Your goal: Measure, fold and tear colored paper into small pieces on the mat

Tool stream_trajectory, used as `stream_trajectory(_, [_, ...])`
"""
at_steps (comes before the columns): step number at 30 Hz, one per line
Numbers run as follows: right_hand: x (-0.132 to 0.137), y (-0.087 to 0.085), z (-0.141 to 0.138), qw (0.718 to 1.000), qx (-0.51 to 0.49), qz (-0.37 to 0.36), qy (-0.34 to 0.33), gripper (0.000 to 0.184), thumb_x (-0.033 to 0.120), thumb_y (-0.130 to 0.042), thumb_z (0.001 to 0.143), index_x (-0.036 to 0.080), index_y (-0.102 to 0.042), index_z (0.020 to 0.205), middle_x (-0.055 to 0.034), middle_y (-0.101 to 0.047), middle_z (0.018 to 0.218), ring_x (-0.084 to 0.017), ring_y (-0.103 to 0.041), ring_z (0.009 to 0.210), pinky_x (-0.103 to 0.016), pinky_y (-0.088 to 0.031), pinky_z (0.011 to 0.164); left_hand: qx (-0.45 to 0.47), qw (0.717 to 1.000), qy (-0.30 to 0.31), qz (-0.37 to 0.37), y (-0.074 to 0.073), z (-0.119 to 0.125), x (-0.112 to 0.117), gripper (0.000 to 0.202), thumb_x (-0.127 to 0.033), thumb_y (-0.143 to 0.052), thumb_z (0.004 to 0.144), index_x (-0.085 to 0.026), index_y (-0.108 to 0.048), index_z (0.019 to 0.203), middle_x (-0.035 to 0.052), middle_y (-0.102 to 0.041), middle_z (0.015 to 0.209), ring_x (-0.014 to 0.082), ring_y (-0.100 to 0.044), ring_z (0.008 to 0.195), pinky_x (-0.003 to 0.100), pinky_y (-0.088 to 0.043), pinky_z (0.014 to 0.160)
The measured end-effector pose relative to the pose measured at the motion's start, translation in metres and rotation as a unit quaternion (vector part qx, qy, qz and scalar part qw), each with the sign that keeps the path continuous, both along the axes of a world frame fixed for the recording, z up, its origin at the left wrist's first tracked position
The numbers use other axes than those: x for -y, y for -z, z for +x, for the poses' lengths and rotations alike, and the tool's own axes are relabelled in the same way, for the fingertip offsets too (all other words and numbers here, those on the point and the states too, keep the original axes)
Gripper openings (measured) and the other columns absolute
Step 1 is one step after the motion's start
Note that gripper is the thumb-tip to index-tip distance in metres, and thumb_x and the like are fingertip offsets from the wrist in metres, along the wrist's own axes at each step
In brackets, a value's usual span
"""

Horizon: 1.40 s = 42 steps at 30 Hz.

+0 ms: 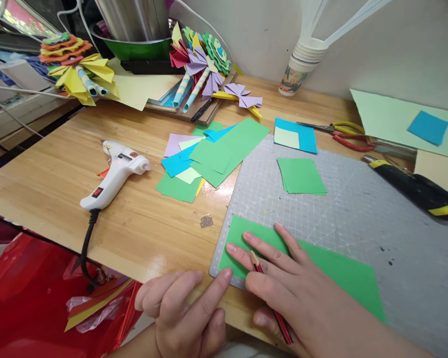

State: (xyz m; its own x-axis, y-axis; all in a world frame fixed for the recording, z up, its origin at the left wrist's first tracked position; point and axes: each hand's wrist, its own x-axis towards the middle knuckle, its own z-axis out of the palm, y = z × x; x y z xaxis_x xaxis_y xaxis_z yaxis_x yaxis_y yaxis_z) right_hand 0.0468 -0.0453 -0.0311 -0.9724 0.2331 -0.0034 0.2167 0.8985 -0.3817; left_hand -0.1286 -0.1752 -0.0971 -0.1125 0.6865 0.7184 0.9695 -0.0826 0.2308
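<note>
A green paper strip (332, 268) lies along the near edge of a grey cutting mat (358, 209). My right hand (294, 288) rests flat on the strip's left end with fingers stretched out, while a red pencil (272, 303) is tucked between its fingers. My left hand (182, 308) is at the table's front edge with fingers curled and the index fingertip touching the strip's lower left corner. A small stack of green paper squares (301, 175) lies further up the mat.
A white glue gun (114, 174) lies at the left. Loose coloured papers (209, 154) sit mid-table, paper flowers (201, 64) at the back, red-handled pliers (343, 134) and a black-yellow cutter (418, 189) at the right, stacked cups (298, 64) by the wall, a red bag (30, 293) below.
</note>
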Motion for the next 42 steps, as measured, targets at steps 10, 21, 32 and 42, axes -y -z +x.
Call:
stream_trajectory(10, [0.0,0.002,0.0,1.0,0.005,-0.01,-0.001,0.02,0.037,-0.047,0.097,0.024,-0.058,0.107,0.0006,-0.044,0.146,-0.024,-0.034,0.139,-0.057,-0.006,0.118,0.0,1.0,0.0,-0.011,-0.001,-0.003,0.002,0.029,-0.036,-0.045,0.09,-0.03,-0.072,0.099,0.0029,-0.052,0.092,0.0158,-0.046,0.08,0.036,-0.033,0.07])
stream_trajectory(21, [-0.001,-0.001,0.008,0.998,0.024,-0.038,0.042,0.013,0.021,-0.044,0.097,0.023,-0.047,0.11,-0.0015,-0.036,0.152,-0.014,-0.028,0.141,-0.045,-0.009,0.12,0.009,0.986,0.092,-0.14,-0.043,-0.007,-0.01,0.016,-0.025,-0.062,0.084,-0.024,-0.067,0.1,-0.0029,-0.069,0.115,0.0195,-0.053,0.115,0.036,-0.03,0.101])
stream_trajectory(32, [0.002,-0.002,0.041,0.992,0.034,-0.044,0.111,0.012,0.013,-0.041,0.094,0.024,-0.045,0.095,-0.0039,-0.039,0.15,-0.019,-0.036,0.138,-0.049,-0.027,0.115,0.007,0.951,0.223,-0.214,-0.066,-0.023,-0.041,0.02,-0.024,-0.055,0.09,-0.021,-0.057,0.071,-0.0063,-0.072,0.108,0.0185,-0.058,0.114,0.038,-0.026,0.107])
stream_trajectory(42, [0.007,-0.004,0.068,0.985,0.025,-0.074,0.156,0.011,0.016,-0.043,0.094,0.024,-0.05,0.093,-0.0048,-0.046,0.146,-0.022,-0.039,0.136,-0.053,-0.026,0.113,-0.005,0.928,0.25,-0.278,-0.07,-0.022,-0.071,0.013,-0.031,-0.055,0.091,-0.032,-0.067,0.096,-0.0011,-0.062,0.086,0.0205,-0.051,0.096,0.042,-0.028,0.093])
